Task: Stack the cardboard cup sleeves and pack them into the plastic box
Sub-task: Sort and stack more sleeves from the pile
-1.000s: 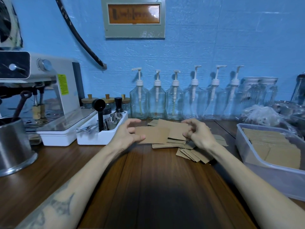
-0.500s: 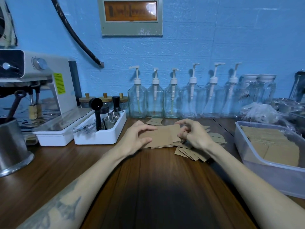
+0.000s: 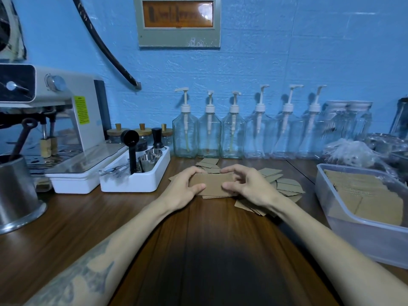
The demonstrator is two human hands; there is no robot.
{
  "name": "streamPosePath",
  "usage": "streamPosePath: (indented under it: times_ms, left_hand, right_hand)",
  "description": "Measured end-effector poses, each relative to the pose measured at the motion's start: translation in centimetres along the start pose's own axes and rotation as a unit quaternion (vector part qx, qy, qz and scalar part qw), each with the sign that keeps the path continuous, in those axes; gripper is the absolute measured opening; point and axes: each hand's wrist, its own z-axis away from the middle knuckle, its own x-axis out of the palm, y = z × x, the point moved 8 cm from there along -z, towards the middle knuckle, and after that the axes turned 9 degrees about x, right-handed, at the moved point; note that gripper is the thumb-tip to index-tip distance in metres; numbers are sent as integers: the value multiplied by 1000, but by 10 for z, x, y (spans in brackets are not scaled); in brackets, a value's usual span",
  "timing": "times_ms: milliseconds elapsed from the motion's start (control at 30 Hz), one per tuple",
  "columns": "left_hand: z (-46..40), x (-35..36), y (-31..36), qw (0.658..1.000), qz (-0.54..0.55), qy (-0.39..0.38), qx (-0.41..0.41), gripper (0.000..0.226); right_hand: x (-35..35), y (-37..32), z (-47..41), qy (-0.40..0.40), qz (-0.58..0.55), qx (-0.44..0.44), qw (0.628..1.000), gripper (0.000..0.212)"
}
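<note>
A small stack of flat brown cardboard sleeves [image 3: 213, 184] lies on the wooden counter between my hands. My left hand [image 3: 182, 191] grips its left end, thumb on top. My right hand [image 3: 247, 187] pinches its right end with thumb and fingers. Several loose sleeves [image 3: 287, 186] lie scattered to the right and behind, partly hidden by my right hand. The clear plastic box [image 3: 331, 208] stands at the right with flat sleeves [image 3: 366, 195] lying inside.
A white tray [image 3: 134, 184] with metal cups and a black tamper stands left of the stack, beside an espresso machine [image 3: 66, 120]. Glass pump bottles [image 3: 208, 133] line the blue wall. A steel container [image 3: 15, 191] is at far left.
Both hands have come together on the sleeves, squaring the loose top pieces into one aligned stack. The left hand moved right onto the stack's end.
</note>
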Motion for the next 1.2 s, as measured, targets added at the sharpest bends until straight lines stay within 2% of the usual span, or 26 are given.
streamPosePath:
  times_ms: [100,333,433,567,667,733,1000,1200]
  left_hand:
    - [0,-2,-3,1000,-7,2,-3,25]
    - [-5,-18,-16,998,35,37,-23,42]
    - [-5,-31,-33,997,-40,25,-63,49]
    - [-5,-29,-44,984,-147,-28,-96,62]
    - [-8,-14,-43,969,-206,-81,-107,72]
    - [-8,-11,-45,965,-220,-89,-115,73]
    - [-6,-15,-53,969,-191,-67,-139,54]
    - [3,-26,-51,979,-140,-56,-138,56]
  right_hand:
    - [0,3,-5,31,32,1,999,31]
    - [-22,6,-7,91,34,27,995,32]
    - [-35,15,-5,121,7,61,991,32]
    - [-46,25,-7,165,59,70,982,34]
    - [-49,30,-8,167,56,82,981,34]
    - [-49,30,-9,164,54,83,981,34]
    - [-49,31,-9,155,51,89,983,33]
    - [-47,28,-9,156,54,81,983,32]
